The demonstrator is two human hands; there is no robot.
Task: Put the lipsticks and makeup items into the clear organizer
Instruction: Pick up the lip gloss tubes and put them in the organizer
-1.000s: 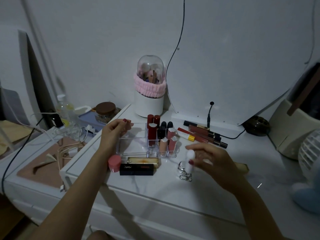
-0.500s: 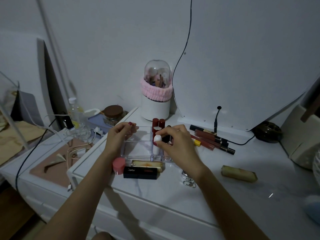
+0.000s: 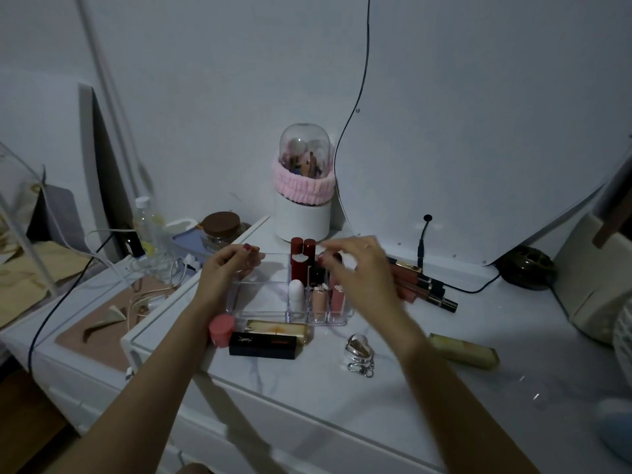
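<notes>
One white counter (image 3: pixel 307 398) carries one clear organizer (image 3: pixel 260 302). Its wide left compartment looks bare; the small slots on its right hold two dark red lipsticks (image 3: pixel 302 265), one white tube (image 3: pixel 296 294) and two peach ones (image 3: pixel 319 299), all upright. The left hand (image 3: pixel 227 271) has its grip closed on the organizer's back left rim. The right hand (image 3: pixel 359 268) hovers over the slots, fingers spread, holding nothing. In front lie one black lipstick box (image 3: pixel 262 345) and one pink cap (image 3: pixel 222 330).
</notes>
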